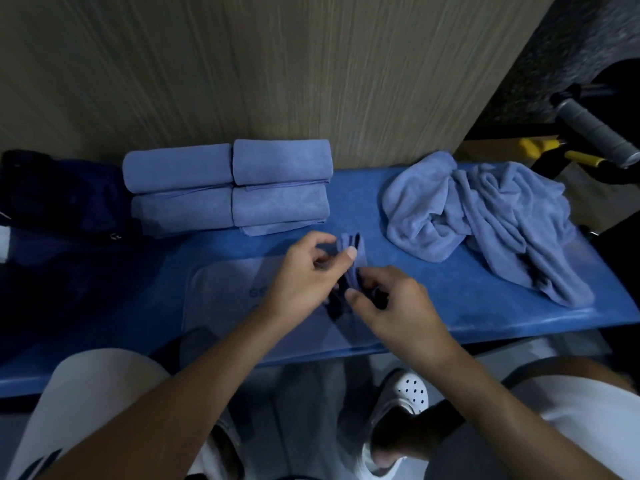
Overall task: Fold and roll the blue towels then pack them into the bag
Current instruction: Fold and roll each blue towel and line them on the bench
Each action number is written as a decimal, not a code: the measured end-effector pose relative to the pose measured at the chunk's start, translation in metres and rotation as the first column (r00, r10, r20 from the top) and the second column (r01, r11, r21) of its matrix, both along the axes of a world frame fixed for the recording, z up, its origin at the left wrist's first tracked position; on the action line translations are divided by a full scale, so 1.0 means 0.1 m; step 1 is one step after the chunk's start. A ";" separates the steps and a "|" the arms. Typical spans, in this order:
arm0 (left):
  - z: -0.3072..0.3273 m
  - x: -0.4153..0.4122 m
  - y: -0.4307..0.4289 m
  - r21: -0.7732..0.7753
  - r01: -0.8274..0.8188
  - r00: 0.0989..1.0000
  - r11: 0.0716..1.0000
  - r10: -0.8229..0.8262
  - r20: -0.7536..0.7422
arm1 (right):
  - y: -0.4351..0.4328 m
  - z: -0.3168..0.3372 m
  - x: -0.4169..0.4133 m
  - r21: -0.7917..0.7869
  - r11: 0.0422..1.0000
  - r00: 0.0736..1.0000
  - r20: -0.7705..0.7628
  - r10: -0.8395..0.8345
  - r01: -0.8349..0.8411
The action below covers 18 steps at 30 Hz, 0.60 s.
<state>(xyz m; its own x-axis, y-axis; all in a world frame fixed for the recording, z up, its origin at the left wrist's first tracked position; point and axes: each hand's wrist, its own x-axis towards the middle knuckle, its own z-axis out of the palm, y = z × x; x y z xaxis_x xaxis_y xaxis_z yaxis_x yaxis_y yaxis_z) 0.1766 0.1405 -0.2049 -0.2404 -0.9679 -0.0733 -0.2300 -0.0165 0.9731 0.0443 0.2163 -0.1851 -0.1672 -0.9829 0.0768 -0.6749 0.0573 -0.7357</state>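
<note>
Left hand (304, 275), right hand (398, 306): each grip pinched tight on bunched blue fabric (353, 258) (towel or bag mouth, unclear), long axis 12-to-6, mid table (450, 306). Rolled towels (228, 188) at 11 o'clock, nearer left hand; loose heap (485, 216) at 2.

Likely a gym or fitness room: a blue padded bench (426, 296) against a wood-panel wall (277, 64) carries stacked rolled towels (228, 181), and a foam-grip equipment handle (595, 131) shows at far right.
</note>
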 end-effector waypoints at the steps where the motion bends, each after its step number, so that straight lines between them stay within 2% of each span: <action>1: 0.01 -0.03 -0.02 0.005 -0.023 1.000 1.000 0.023 0.001 | 0.01 0.00 0.04 -0.001 1.000 0.999 0.031 0.025 -0.025; 5: -0.02 -0.01 -0.09 0.010 -0.060 0.996 0.998 0.059 0.064 | 0.02 -0.02 0.08 -0.003 0.998 0.989 0.136 0.057 -0.057; 9: -0.05 0.05 -0.12 0.064 -0.053 0.996 0.997 0.048 0.080 | 0.00 -0.07 0.00 -0.005 0.988 0.973 0.171 -0.153 0.156; 11: -0.06 0.05 -0.12 -0.002 -0.040 0.989 0.999 0.040 0.139 | -0.01 -0.12 -0.05 0.131 0.971 0.972 0.098 -0.215 0.202; 14: -0.06 0.08 -0.10 -0.143 -0.014 0.958 0.990 0.054 0.280 | 0.03 -0.16 -0.04 0.334 0.925 0.982 -0.111 -0.152 0.181; 18: -0.02 0.12 -0.08 -0.268 0.062 0.905 0.961 0.059 0.421 | 0.10 -0.20 0.07 0.314 0.939 0.969 -0.239 -0.062 0.138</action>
